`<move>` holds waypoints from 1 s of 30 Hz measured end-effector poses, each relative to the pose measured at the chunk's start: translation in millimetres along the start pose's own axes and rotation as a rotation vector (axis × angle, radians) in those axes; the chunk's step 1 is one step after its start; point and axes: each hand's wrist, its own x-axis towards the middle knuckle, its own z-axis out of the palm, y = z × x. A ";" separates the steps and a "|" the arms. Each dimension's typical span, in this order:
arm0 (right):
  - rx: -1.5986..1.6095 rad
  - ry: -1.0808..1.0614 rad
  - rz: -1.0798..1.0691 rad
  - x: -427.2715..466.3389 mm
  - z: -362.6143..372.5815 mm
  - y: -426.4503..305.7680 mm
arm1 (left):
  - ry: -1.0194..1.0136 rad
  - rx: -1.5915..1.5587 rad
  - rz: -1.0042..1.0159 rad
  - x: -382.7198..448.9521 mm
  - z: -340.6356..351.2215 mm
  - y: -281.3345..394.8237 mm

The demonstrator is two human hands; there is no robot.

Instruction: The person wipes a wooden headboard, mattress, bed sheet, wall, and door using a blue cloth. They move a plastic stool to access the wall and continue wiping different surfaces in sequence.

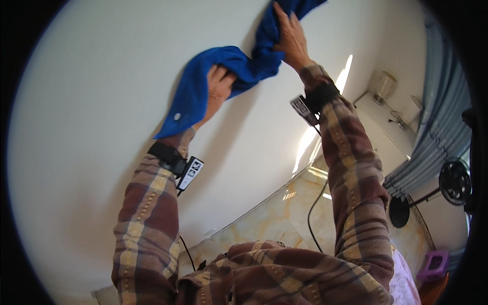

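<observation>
A blue cloth (190,87) with a small white round spot near its lower corner lies bunched in an S-shape against a smooth white wall (95,95). My left hand (219,89) presses on the cloth's lower part, its fingertips partly tucked into the folds. Higher up and to the right, my right hand (292,38) rests on the cloth's upper part with the fingers extended; the cloth runs out of the picture at the top. Both forearms, in plaid sleeves, are raised and carry black wrist straps with small tagged devices.
Marbled floor tiles (267,213) meet the wall's foot. A blue-grey curtain (438,95) hangs at the right. Near it are a small black fan (454,181), a purple plastic stool (434,265) and glass-like fittings (385,85). Dark cables hang beside both arms.
</observation>
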 end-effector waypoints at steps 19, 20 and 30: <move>0.744 -0.797 1.253 -240.8 65.5 -13.3 | -0.258 -1.009 -0.237 35.3 -72.3 -10.0; 0.776 -0.738 1.348 -249.5 62.8 -31.2 | -0.285 -1.165 -0.346 36.6 -82.9 -7.8; 0.034 -0.012 0.642 -218.4 -117.1 -67.4 | -0.334 -0.981 -0.160 -27.2 -170.4 55.7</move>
